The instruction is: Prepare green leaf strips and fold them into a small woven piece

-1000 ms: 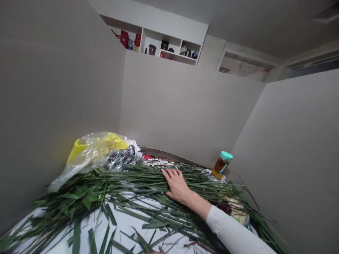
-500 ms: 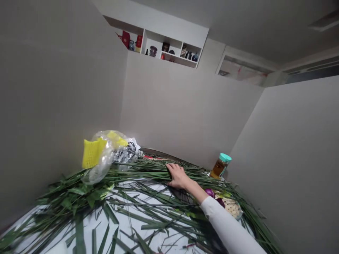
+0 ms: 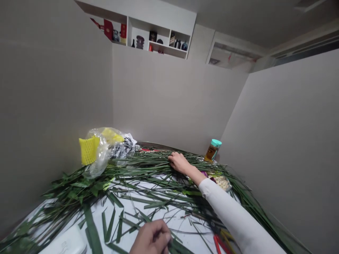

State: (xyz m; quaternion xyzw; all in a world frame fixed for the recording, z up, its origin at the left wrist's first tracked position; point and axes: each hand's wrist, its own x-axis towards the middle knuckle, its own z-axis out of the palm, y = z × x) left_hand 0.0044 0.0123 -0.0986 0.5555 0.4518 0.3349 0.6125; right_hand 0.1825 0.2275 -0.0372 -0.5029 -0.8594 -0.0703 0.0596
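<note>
Our right hand [image 3: 179,163] open, resting on long green leaves [image 3: 148,166], far side of table. Our left hand [image 3: 151,237] near, curled; cannot tell if holding leaf. Danger: we push hard, leaves slide, knock teal-lidded jar [image 3: 212,150] over.

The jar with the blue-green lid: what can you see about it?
The clear jar has a round teal lid and golden-brown contents; glass or plastic is hard to tell. It stands upright near the wall, just beyond the long green leaves. The right hand is nearby but not touching it.
</note>
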